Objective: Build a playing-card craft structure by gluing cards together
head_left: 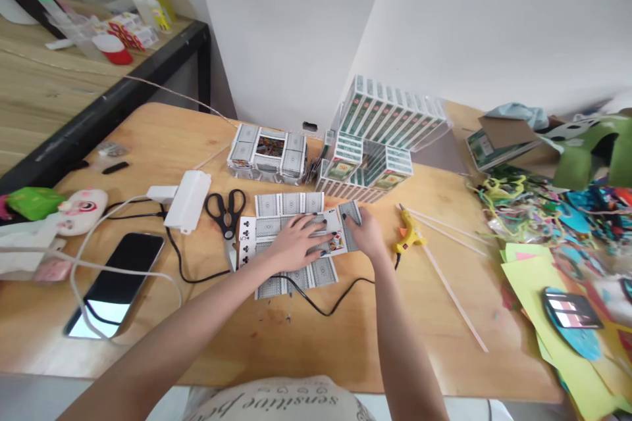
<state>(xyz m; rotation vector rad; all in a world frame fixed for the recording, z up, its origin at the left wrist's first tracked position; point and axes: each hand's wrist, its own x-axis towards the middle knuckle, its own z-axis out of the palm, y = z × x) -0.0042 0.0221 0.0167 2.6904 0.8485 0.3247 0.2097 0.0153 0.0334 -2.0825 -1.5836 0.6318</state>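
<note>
A grid of joined playing cards [289,205], mostly face down, lies in the middle of the wooden table [162,138]. My left hand [299,241] rests flat on the grid with fingers spread. My right hand [364,230] grips a face-up card [336,239] at the grid's right edge, fingers curled over it. A five of clubs [245,243] lies face up at the grid's left end.
Black scissors [226,211], a white adapter [186,201] and a phone [116,281] lie to the left. A yellow glue gun [408,233] with glue sticks lies to the right, its black cable running under the cards. Stacked card boxes [378,138] stand behind. Coloured paper scraps [553,223] crowd the right edge.
</note>
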